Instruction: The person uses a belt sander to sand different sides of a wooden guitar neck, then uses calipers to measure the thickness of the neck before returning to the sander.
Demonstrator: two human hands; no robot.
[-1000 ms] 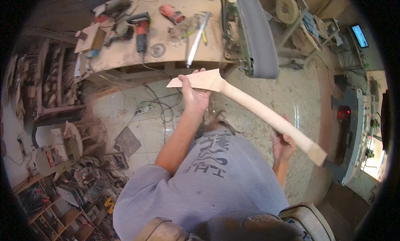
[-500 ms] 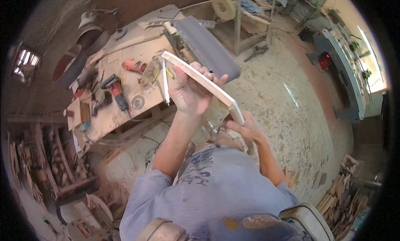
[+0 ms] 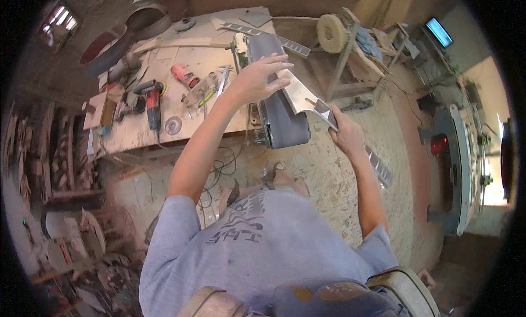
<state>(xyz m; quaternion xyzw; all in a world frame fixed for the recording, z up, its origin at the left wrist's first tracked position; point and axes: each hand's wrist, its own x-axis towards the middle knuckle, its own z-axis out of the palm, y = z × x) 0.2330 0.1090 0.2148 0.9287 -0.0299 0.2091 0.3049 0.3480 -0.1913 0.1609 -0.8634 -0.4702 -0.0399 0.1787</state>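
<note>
An unfinished guitar neck [image 3: 299,96] lies slantwise, its pale wooden headstock over the belt of a belt sander [image 3: 289,122]. The dark fretboard with light inlays begins at my right hand [image 3: 348,132], which is wrapped round the neck near the headstock. Beyond that hand, the fretboard reappears beside my right forearm. My left hand [image 3: 257,80] is at the headstock's far end, fingers stretched out and thumb apart. Whether it touches the wood is hard to make out.
A workbench [image 3: 192,132] on the left carries a red power tool [image 3: 184,76], a red-and-black sander [image 3: 152,106], a round disc [image 3: 173,125] and calipers [image 3: 223,80]. A pale buffing wheel [image 3: 332,33] stands behind on a wooden frame. A large machine [image 3: 457,163] is at right.
The neck has turned from edge-on to showing its face, and its headstock has come over the sander belt. My left hand has moved off its underside to its end. The view has shifted.
</note>
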